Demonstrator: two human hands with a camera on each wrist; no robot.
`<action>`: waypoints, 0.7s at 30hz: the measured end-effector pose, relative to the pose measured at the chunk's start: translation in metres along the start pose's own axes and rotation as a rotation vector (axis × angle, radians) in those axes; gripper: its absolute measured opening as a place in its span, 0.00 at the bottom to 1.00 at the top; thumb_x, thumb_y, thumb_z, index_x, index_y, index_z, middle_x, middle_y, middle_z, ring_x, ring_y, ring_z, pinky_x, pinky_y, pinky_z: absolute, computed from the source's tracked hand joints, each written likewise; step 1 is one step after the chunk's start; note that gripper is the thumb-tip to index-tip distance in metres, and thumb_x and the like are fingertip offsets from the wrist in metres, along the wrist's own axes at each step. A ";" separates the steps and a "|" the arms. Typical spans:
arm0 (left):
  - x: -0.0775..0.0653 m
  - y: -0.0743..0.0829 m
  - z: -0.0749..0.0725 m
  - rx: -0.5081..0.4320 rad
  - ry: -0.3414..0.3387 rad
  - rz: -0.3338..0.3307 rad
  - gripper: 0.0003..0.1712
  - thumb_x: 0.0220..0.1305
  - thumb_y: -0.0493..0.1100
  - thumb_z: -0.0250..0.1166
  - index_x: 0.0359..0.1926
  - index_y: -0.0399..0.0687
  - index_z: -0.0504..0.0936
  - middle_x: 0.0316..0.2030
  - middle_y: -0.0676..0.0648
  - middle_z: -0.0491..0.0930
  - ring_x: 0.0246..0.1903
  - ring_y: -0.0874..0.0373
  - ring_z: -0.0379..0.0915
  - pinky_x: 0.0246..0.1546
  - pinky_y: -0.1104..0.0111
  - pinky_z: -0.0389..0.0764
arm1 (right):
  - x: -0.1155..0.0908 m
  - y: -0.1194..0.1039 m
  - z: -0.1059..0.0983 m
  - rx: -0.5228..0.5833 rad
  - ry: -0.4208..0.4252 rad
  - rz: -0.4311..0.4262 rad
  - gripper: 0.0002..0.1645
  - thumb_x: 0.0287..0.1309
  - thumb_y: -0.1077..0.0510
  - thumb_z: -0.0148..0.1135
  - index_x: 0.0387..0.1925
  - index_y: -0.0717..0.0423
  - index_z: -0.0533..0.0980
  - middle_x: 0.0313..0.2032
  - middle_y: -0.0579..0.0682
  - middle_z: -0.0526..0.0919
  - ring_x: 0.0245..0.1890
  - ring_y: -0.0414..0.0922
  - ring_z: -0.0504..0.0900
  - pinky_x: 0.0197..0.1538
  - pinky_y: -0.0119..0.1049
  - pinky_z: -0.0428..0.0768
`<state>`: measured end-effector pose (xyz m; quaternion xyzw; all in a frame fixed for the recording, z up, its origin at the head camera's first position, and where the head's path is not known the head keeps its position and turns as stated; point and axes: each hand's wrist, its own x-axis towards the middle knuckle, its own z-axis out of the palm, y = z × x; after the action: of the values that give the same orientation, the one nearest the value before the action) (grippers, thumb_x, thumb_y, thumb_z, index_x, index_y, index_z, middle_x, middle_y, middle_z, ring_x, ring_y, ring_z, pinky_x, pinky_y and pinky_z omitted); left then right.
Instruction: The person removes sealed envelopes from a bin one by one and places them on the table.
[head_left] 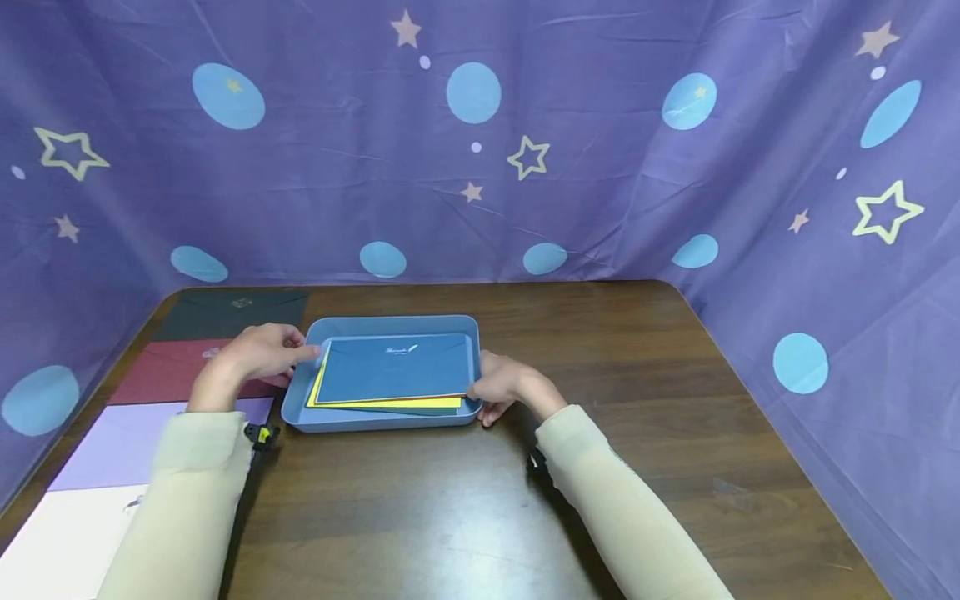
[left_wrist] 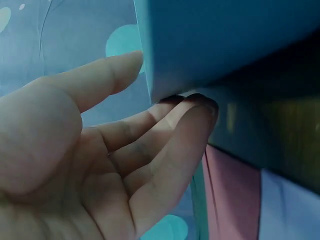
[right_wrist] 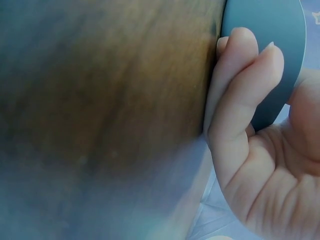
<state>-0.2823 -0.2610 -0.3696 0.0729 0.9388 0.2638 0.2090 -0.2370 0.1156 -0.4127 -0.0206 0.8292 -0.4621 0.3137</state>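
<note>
Blue tray (head_left: 375, 422) is held over brown table (head_left: 600, 350), purple cloth (head_left: 337, 158) behind.

- Tray (head_left: 375, 422) between left hand (head_left: 258, 357) and right hand (head_left: 510, 383).
- Envelope stack (head_left: 397, 372) inside tray.
- Four envelopes (head_left: 123, 442) in column along bench's (head_left: 675, 467) left side, left of tray.
- Curtain (head_left: 480, 221) behind bench.

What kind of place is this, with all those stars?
Probably an indoor work corner: there's a brown table, a starry purple curtain behind it and at its sides, and envelopes in a blue tray.
</note>
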 end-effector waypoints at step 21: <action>0.007 0.002 0.019 0.059 -0.107 -0.056 0.39 0.80 0.42 0.54 0.76 0.18 0.49 0.68 0.16 0.62 0.54 0.34 0.79 0.45 0.51 0.87 | -0.002 0.001 -0.001 0.003 0.004 -0.006 0.20 0.71 0.69 0.56 0.60 0.63 0.62 0.21 0.61 0.82 0.16 0.46 0.82 0.24 0.37 0.85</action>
<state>-0.2799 -0.2489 -0.3862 0.0666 0.9354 0.2259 0.2639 -0.2352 0.1176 -0.4119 -0.0216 0.8290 -0.4643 0.3109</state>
